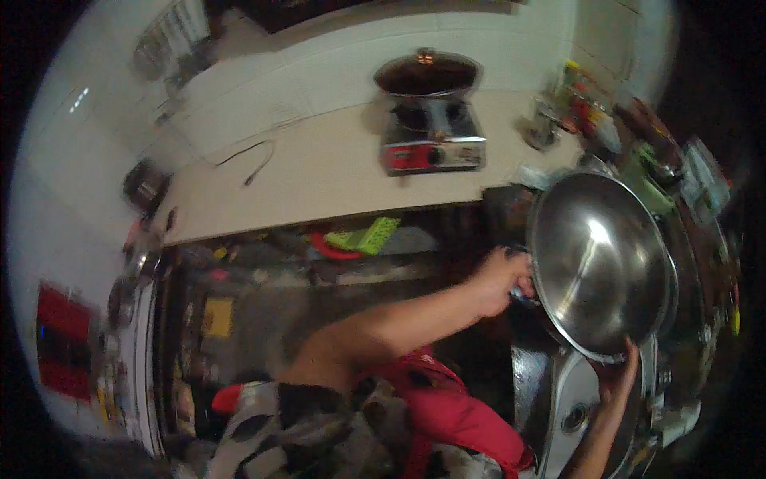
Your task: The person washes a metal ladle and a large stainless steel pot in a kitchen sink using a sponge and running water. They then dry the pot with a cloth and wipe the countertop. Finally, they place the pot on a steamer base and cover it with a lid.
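A large round stainless steel pan (601, 263) is held up at the right, tilted so its shiny inside shows. My left hand (499, 281) grips it at its left side, by what looks like a handle. At the pan's lower right edge is my right hand (622, 371), its thumb against the rim; the other fingers are hidden behind or under the pan. Part of a metal sink (577, 389) with a drain shows below the pan.
A portable stove (434, 155) with a dark lidded pan (428, 75) stands on the pale countertop (311, 185). A cable (263, 158) lies left of it. Bottles and packets crowd the right corner. Under the counter edge are a green cloth-like item (365, 236) and a red bowl-like thing.
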Demonstrator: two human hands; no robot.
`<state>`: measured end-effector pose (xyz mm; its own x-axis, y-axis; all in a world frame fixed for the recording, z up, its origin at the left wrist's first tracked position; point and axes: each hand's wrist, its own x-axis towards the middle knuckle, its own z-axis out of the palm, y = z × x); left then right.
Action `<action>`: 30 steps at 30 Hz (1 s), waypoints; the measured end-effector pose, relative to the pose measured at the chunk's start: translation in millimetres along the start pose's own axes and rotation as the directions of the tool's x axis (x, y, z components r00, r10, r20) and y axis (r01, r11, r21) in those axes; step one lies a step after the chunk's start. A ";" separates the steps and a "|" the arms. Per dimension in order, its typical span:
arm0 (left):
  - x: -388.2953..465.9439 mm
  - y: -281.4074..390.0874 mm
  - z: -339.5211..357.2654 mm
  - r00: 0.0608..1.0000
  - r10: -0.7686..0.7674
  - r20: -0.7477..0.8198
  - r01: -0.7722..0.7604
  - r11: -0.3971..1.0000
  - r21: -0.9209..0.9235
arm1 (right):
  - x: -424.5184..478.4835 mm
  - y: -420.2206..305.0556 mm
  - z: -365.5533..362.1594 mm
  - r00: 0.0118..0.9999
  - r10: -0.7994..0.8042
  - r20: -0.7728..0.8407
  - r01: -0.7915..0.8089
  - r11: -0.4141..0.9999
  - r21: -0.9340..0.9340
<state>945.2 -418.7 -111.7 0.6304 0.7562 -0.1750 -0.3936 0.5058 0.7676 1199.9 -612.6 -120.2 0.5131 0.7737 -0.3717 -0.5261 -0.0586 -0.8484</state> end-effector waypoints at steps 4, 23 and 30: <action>-7.8 4.6 25.3 0.988 -0.010 -0.151 0.007 1.000 -0.017 | 14.1 11.8 -52.1 0.999 0.013 -0.051 -0.015 0.999 -0.031; -187.8 32.6 185.1 0.219 -0.133 0.967 -0.952 0.187 0.242 | -51.6 146.3 109.0 0.985 -0.154 -0.076 0.141 0.978 -0.153; -191.4 42.2 185.8 0.138 0.003 0.990 -0.973 0.185 0.135 | -47.4 153.5 111.6 0.990 -0.129 -0.053 0.118 0.978 -0.173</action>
<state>932.2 -619.2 68.8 0.7484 -0.3048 0.5891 -0.5960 -0.6987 0.3957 1019.2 -587.8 -190.7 0.6123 0.7399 -0.2785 -0.3366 -0.0747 -0.9387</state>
